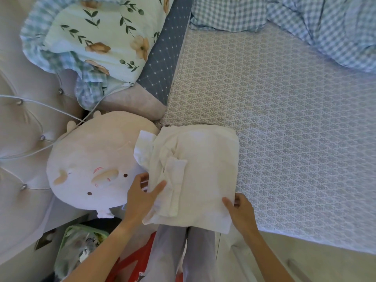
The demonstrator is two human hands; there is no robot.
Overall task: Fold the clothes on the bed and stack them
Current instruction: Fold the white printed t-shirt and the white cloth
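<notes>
My left arm: it reaches up from the bottom of the picture, bent a little, to the left edge of the folded cloth.
My left hand (pixel 140 195): it sits at the cloth's left side, just beside the plush toy.
My left fingers (pixel 160 186): my thumb lies on top of the cloth and the other fingers curl under the edge, so they pinch it.
My right arm: it comes up from the bottom right to the near right corner of the cloth.
My right hand (pixel 241 210): it is at that corner, over the edge of the bed.
My right fingers (pixel 227 202): my thumb presses on top and the rest tuck under, so they grip the corner.
Folded cloth (pixel 203 174): cream white, folded into a thick square, lying on the bed (pixel 284 129) near its close edge, with the near part hanging over my legs (pixel 183 251).
Plush toy (pixel 89 165): round and pale pink, touching the cloth's left side.
Pillow (pixel 97 37): flowery, well apart at the top left.
Blanket (pixel 325 27): blue checks, bunched at the top right.
</notes>
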